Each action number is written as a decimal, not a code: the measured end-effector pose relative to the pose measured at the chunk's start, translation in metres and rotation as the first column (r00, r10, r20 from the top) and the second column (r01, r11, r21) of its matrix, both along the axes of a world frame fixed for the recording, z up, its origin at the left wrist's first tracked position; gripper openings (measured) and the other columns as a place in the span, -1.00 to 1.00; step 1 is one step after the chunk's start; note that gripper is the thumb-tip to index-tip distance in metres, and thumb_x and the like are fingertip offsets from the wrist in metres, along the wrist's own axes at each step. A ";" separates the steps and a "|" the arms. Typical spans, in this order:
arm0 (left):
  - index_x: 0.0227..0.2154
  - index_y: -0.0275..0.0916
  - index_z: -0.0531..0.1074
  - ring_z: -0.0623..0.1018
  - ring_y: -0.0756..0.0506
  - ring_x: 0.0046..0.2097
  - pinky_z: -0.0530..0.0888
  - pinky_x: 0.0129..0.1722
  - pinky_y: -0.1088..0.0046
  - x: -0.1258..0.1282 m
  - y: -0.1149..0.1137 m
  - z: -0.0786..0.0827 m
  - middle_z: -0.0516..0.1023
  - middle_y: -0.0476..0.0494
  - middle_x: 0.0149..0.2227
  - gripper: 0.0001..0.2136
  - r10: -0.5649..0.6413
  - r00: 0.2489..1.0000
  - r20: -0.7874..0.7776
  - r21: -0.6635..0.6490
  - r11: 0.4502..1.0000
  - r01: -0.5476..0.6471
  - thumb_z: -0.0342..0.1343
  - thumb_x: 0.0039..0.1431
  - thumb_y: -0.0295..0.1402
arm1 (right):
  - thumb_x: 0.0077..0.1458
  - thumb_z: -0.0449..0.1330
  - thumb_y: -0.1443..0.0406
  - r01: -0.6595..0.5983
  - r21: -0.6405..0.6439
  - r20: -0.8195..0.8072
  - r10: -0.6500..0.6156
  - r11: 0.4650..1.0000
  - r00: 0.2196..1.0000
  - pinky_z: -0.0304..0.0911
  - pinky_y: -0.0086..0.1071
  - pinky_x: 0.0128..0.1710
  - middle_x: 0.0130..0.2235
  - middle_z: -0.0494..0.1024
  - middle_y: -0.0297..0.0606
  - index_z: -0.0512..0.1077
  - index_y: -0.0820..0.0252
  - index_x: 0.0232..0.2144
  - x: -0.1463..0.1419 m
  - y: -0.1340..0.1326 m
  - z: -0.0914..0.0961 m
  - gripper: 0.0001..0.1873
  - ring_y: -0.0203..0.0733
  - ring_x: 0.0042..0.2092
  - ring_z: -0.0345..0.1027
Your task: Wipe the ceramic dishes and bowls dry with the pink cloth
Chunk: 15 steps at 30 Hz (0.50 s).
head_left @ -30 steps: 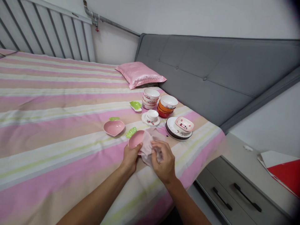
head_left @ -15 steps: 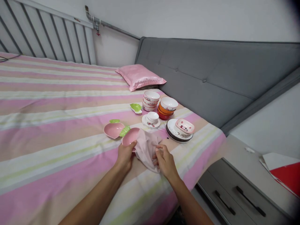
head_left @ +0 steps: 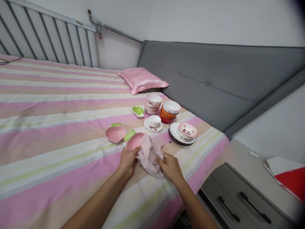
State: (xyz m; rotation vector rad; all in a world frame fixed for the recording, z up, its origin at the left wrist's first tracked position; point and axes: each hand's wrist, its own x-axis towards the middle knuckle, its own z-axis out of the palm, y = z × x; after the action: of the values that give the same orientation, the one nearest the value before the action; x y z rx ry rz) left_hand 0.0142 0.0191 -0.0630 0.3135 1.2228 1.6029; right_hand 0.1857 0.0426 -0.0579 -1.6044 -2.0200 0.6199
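Note:
My left hand (head_left: 128, 159) grips the near edge of a pink strawberry-shaped bowl (head_left: 133, 142), thumb on its inside, and a corner of cloth lies by the thumb. The bowl has a green leaf-shaped end (head_left: 129, 135). A pale pink cloth (head_left: 151, 156) drapes over the bowl's right side and hides that part. My right hand (head_left: 169, 165) is closed on the cloth, pinching its right side between thumb and fingers. Just beyond, a second pink bowl (head_left: 116, 134) of the same shape rests on the striped bedspread (head_left: 78, 152).
Behind the hands stand stacked white bowls (head_left: 153, 100), orange and red bowls under a white one (head_left: 171, 107), small dishes on saucers (head_left: 155, 120), plates under a pink dish (head_left: 187, 129), and a green leaf dish (head_left: 138, 111). A pillow (head_left: 143, 79), headboard (head_left: 202, 73) and nightstand (head_left: 252, 175) surround them.
My right hand's fingers have closed more tightly on the cloth, which is bunched differently. The held bowl has shifted slightly right, and its leaf end shows more clearly.

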 end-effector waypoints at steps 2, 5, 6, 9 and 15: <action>-0.39 -0.43 0.46 0.55 -0.13 -0.47 0.47 -0.43 0.34 -0.001 0.001 -0.001 0.58 -0.27 -0.44 -0.71 0.011 1.000 -0.018 -0.005 1.000 -0.011 0.31 -0.23 -0.39 | -0.01 0.07 0.16 0.168 0.156 -0.027 -0.166 0.973 0.986 0.00 -0.45 -0.50 -0.66 0.33 -0.37 0.23 0.13 -0.65 0.002 -0.001 0.013 -0.73 -0.25 -0.56 0.20; -0.33 -0.42 0.47 0.57 -0.15 -0.40 0.48 -0.39 0.34 -0.002 0.001 -0.003 0.59 -0.30 -0.36 -0.67 0.027 0.998 -0.050 -0.009 1.000 -0.027 0.31 -0.23 -0.39 | -0.07 0.11 0.15 0.461 0.378 -0.076 -0.470 0.803 0.879 -0.02 -0.42 -0.49 -0.64 0.34 -0.35 0.28 0.13 -0.58 0.009 -0.004 0.032 -0.80 -0.21 -0.56 0.20; -0.31 -0.42 0.48 0.57 -0.16 -0.38 0.49 -0.38 0.33 -0.002 0.001 -0.003 0.59 -0.31 -0.34 -0.66 0.027 0.998 -0.059 -0.008 1.000 -0.027 0.31 -0.23 -0.38 | -0.08 0.12 0.15 0.508 0.389 -0.062 -0.528 0.769 0.847 -0.04 -0.41 -0.51 -0.63 0.36 -0.34 0.32 0.14 -0.50 0.010 -0.005 0.037 -0.82 -0.19 -0.55 0.20; -0.30 -0.42 0.49 0.58 -0.17 -0.39 0.49 -0.40 0.33 0.000 0.000 -0.005 0.60 -0.31 -0.35 -0.63 0.019 0.997 -0.079 -0.007 1.000 -0.020 0.32 -0.25 -0.36 | -0.07 0.14 0.16 0.532 0.347 0.013 -0.572 0.772 0.820 -0.10 -0.42 -0.53 -0.60 0.41 -0.35 0.31 0.17 -0.19 0.011 -0.007 0.041 -0.64 -0.14 -0.55 0.25; -0.25 -0.41 0.47 0.55 -0.12 -0.46 0.47 -0.46 0.38 0.005 -0.001 -0.008 0.59 -0.24 -0.42 -0.59 0.003 0.993 -0.121 0.026 1.000 0.000 0.31 -0.25 -0.35 | 0.05 0.07 0.15 0.241 0.352 -0.127 -0.210 0.904 0.970 0.13 -0.41 -0.44 -0.54 0.46 -0.30 0.38 0.18 -0.37 -0.011 -0.020 0.026 -0.78 -0.19 -0.49 0.34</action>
State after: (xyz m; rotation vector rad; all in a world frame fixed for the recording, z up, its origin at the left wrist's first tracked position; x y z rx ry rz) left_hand 0.0193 0.0179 -0.0711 0.4321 1.2953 1.6213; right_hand 0.1751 0.0230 -0.0320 -1.5230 -1.7283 0.2043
